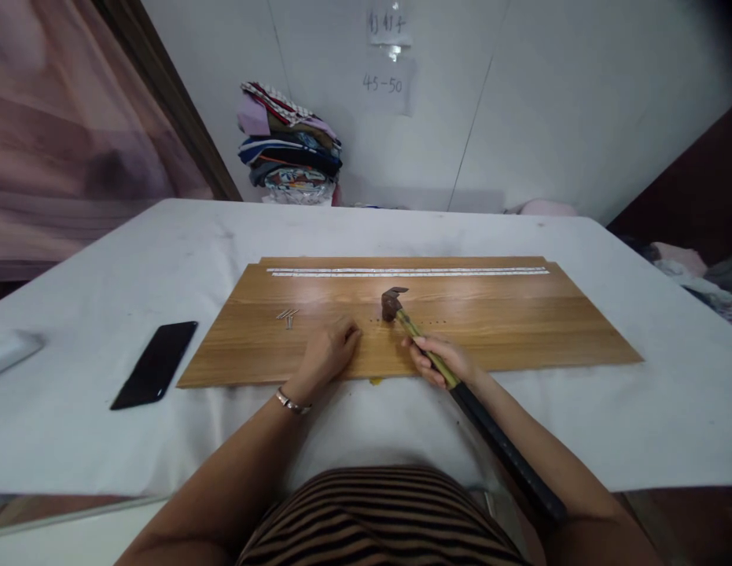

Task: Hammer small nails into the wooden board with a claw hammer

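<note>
A wooden board (495,314) lies flat, with two white strips (406,272) along its far side and a row of small dark marks across its middle. My right hand (436,360) is wrapped round the hammer (489,428) near its head, which rests at the row of marks. My left hand (335,346) rests on the board left of the hammer head, fingers curled in; whether they hold anything is hidden. Several nails (288,316) lie on the board to the left of that hand.
The board is on a table with a white cloth (165,267). A black phone (155,365) lies left of the board. Folded clothes (292,149) are stacked behind the table, near a wall with paper notes (389,82).
</note>
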Tool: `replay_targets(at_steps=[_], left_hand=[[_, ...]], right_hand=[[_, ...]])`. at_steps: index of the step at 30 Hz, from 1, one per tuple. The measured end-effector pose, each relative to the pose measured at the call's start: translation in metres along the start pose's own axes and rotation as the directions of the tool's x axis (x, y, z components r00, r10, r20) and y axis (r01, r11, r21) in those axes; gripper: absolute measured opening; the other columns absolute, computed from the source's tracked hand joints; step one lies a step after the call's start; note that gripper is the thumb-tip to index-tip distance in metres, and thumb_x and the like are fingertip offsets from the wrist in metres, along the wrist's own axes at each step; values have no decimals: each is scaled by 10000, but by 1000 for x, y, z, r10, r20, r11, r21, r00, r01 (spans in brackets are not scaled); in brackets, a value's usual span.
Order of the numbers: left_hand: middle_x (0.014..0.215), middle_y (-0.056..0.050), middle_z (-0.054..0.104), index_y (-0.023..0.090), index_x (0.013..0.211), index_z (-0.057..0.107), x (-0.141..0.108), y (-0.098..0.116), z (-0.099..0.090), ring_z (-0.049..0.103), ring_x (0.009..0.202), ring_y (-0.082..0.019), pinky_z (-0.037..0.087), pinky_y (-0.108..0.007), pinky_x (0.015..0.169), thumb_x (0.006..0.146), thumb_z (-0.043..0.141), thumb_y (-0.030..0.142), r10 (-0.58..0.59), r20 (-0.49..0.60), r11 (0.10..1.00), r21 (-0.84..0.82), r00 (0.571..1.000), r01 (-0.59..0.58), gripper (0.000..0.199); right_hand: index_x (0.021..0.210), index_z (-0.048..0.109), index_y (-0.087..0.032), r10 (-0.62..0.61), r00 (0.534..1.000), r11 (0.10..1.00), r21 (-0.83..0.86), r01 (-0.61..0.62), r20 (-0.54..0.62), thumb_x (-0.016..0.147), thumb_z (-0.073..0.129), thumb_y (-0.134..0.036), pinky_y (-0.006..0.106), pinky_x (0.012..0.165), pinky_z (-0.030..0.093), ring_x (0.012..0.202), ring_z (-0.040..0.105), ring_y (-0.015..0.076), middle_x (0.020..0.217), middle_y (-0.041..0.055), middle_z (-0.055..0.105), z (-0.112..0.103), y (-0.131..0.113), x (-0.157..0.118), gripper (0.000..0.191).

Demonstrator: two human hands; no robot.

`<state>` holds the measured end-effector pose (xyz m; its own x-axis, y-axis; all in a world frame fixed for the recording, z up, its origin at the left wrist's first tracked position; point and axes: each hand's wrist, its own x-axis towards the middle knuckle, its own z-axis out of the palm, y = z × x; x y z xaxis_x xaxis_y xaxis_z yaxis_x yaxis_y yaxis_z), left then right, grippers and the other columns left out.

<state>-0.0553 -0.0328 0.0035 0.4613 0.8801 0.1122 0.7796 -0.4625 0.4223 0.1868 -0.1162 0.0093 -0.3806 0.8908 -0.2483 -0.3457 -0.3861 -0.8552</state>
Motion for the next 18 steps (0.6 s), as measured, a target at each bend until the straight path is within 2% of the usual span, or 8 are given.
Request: replay_targets(at_steps=[12,18], left_hand=[[827,-37,696,211,856,621,0,-4,0,641,763,-199,449,-295,688,935,491,326,-15,17,999,-40,1000,16,191],[781,-25,678,213,791,583,0,1,-4,625,730,-178,472,-287,691,916,505,286,16,12,992,-122,1000,-14,165]], right_hand=[[984,579,-169,-1,1000,1000,8,1,6,831,685,-516,183,282,247,285,330,38,554,-117,475,1,-2,-1,393],[992,584,-173,-5,1000,1000,31,5,0,836,689,-510,181,273,252,289,343,40,560,-115,490,1,-2,-4,386]])
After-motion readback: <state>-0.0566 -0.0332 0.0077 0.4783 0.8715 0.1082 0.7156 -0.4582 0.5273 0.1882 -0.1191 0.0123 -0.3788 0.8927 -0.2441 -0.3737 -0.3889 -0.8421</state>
